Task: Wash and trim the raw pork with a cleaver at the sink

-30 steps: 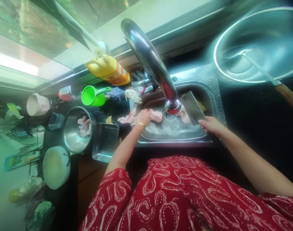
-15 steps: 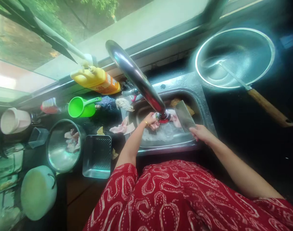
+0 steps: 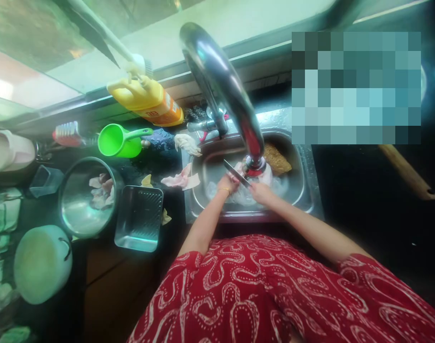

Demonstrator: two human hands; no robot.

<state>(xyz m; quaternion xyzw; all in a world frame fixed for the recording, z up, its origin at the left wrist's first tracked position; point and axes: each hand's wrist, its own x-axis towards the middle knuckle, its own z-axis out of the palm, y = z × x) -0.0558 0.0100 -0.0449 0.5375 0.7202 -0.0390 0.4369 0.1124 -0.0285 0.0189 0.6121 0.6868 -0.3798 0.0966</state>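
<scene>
Meat [image 3: 239, 167] is pinched in the left hand [image 3: 227, 183] grip, in the sink [image 3: 303, 190] under the tap [image 3: 255, 164] | knife [image 3: 236, 173] is clasped by the right hand [image 3: 260, 191], blade just above left grip | judged soft, wet, slippery; best held at its thick end.

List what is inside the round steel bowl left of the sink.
The steel bowl holds a few pale pink pieces of raw meat against its right side. What lies beneath them is covered.
</scene>
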